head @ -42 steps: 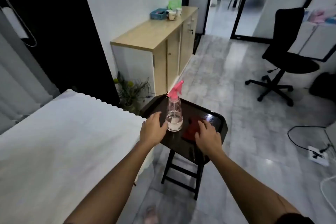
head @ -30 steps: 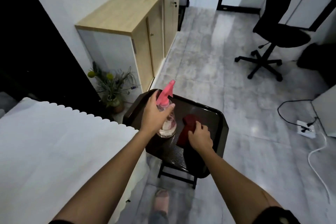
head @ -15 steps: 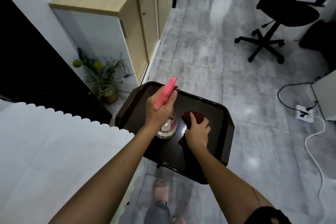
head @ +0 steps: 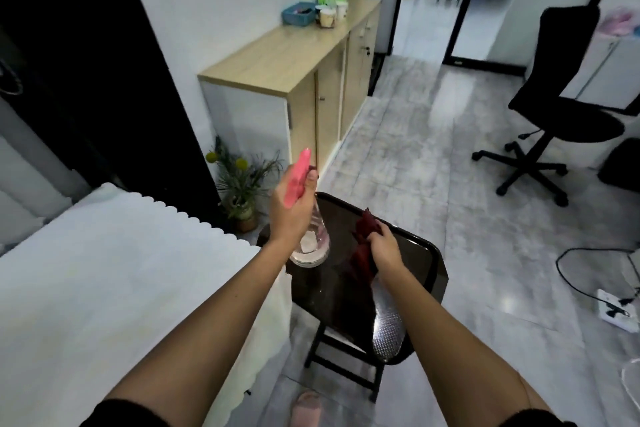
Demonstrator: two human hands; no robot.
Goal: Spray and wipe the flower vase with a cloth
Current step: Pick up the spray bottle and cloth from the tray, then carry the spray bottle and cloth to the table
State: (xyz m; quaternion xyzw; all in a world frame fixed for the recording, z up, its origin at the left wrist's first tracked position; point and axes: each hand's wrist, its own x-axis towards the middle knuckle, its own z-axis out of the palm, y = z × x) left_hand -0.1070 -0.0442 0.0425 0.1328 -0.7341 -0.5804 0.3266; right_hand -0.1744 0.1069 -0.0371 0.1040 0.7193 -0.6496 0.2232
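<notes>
I'm gripping the spray bottle [head: 308, 236] in my left hand [head: 290, 215], right hand [head: 384, 248] clutching the red cloth [head: 362, 253] over the tray [head: 426, 274].

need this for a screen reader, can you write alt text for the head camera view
A person's left hand lifts a clear spray bottle with a pink trigger while the right hand holds a dark red cloth above a dark tray on a stool. A small flower vase stands on the floor beside a wooden cabinet.
</notes>
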